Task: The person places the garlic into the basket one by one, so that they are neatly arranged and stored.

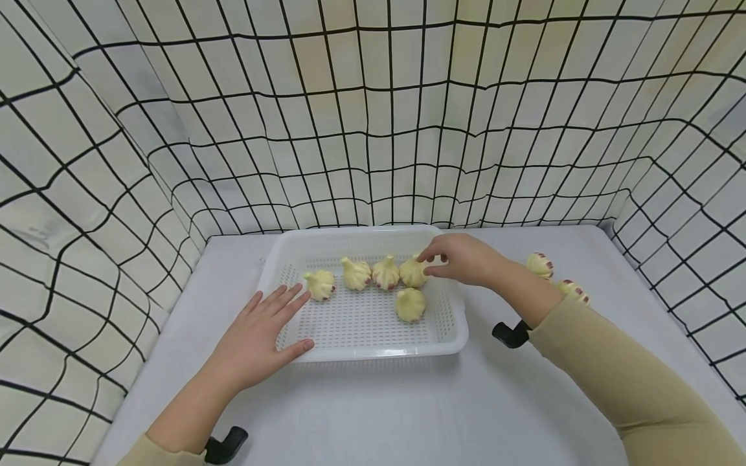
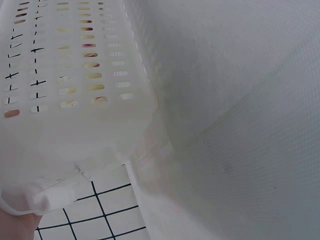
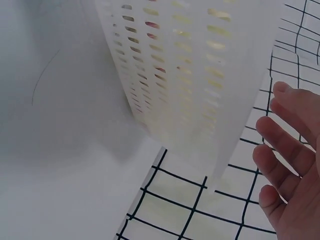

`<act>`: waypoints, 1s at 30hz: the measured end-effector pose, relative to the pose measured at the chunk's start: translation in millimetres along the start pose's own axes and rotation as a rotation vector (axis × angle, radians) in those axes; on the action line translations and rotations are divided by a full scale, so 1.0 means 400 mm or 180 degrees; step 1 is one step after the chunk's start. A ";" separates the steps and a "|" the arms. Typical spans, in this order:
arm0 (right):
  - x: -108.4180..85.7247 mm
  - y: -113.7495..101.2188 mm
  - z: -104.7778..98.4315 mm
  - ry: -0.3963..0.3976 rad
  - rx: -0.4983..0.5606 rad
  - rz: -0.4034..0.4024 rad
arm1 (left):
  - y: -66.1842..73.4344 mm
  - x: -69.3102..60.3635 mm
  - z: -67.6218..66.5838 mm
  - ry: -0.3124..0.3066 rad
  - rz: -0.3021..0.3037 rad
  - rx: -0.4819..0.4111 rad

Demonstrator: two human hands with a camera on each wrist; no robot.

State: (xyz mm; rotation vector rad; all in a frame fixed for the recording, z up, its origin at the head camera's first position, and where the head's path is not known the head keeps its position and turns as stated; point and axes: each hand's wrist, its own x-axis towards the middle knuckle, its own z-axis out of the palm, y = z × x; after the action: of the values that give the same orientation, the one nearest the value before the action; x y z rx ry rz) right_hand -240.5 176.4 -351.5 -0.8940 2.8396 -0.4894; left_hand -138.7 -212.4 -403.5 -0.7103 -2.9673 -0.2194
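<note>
A white perforated basket (image 1: 373, 353) holds several pale yellow garlic bulbs; four stand in a rough row, with one bulb (image 1: 410, 305) in front. My left hand (image 1: 265, 336) lies with fingers spread over the basket's left rim; a bit of this hand (image 2: 19, 227) shows at the left wrist view's lower left corner. Over the right rim, my right hand (image 1: 466, 259) has its fingertips beside the rightmost bulb (image 1: 412, 270), partly covering it. In the right wrist view that hand (image 3: 295, 165) has loosely bent fingers with nothing visible between them.
Two more bulbs, one farther back (image 1: 539, 265) and one nearer (image 1: 574, 291), lie on the white table (image 1: 373, 414) right of the basket, beside my right forearm. Black wire grid (image 1: 390, 129) stands behind and along both sides. Black wrist pieces show at both cuffs.
</note>
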 end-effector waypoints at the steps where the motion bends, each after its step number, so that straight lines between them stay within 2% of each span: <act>1: -0.004 0.000 -0.005 0.0023 0.0008 0.0020 | 0.000 0.000 0.000 0.0004 -0.0001 0.0002; 8: -0.040 0.013 -0.039 0.0189 0.0186 0.0243 | -0.001 -0.001 -0.001 -0.0021 -0.0010 -0.0013; 17: -0.106 0.094 -0.049 0.0376 0.0237 0.0465 | -0.004 -0.001 0.004 0.0010 0.0017 0.0040; 24: -0.201 0.178 -0.043 0.0465 0.0275 0.0582 | 0.000 0.001 0.004 -0.0020 0.0010 -0.0016; 30: -0.285 0.241 -0.037 0.0392 0.0255 0.0898 | 0.000 -0.003 0.003 -0.0017 -0.0024 0.0005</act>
State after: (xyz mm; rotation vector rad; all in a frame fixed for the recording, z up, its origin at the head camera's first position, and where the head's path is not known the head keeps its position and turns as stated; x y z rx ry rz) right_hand -202.3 320.4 -368.2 -0.4530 2.9641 -0.6342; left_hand -137.4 -212.7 -404.6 -0.7009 -2.9752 -0.2161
